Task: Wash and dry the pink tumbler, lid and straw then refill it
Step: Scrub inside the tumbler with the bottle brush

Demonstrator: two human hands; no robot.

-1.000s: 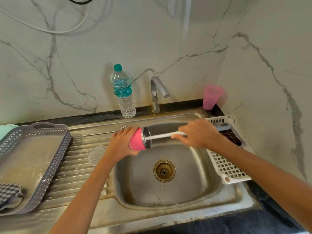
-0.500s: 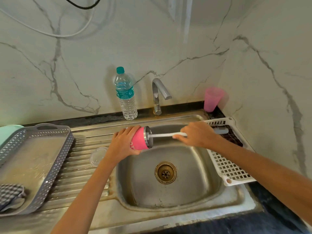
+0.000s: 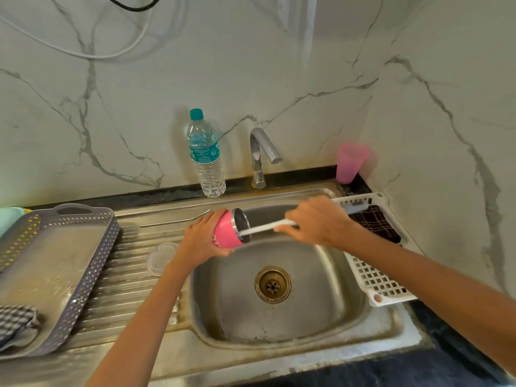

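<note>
Now the left hand point(image 3: 199, 241) has its fingers wrapped around the base of the pink tumbler point(image 3: 227, 233), holding it on its side over the left rim of the sink point(image 3: 321, 325), mouth facing right. The right hand point(image 3: 318, 220) is closed on the white handle of a bottle brush point(image 3: 268, 227), whose head is inside the tumbler's steel mouth — as it was half a second ago, with both hands in much the same place; only the view has shifted a little. Behind the left hand a metal straw point(image 3: 173, 220) lies on the ribbed drainboard, and a clear lid point(image 3: 160, 258) rests flat just beside the left wrist. Further left sits a grey tray point(image 3: 83, 283) with a checked cloth point(image 3: 15, 321) in its near corner. A water bottle point(image 3: 206, 157) stands beside the tap point(image 3: 261, 155); a pink cup point(image 3: 350, 163) stands in the corner above a white basket point(image 3: 382, 289).
</note>
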